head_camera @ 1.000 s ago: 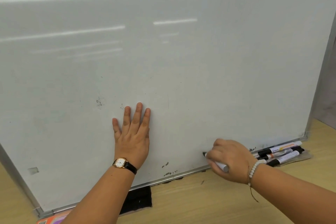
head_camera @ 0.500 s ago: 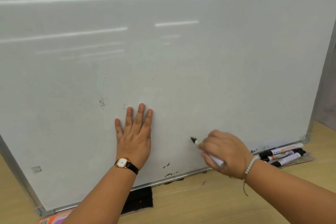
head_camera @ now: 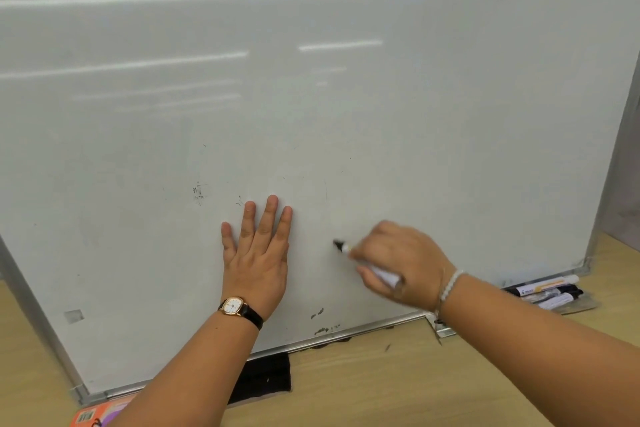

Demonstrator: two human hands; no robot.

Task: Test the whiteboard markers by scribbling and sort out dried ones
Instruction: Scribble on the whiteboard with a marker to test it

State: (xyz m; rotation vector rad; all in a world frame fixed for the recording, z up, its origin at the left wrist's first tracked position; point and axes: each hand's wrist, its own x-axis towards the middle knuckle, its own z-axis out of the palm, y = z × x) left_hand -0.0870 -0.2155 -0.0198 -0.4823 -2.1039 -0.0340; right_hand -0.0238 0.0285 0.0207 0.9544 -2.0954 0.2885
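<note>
Head view: the left hand [head_camera: 258, 263] lies flat, fingers straight, on the whiteboard [head_camera: 381, 114]. Just right of it, the right hand [head_camera: 405, 267] grips a whiteboard marker [head_camera: 384, 276], black tip at the board. Spare markers [head_camera: 547, 291] lie far right on the table [head_camera: 381, 392].

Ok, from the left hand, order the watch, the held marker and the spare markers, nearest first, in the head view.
1. The watch, on the wrist of the left hand.
2. The held marker, to its right, gripped by the right hand.
3. The spare markers, far right, at the foot of the whiteboard.
</note>
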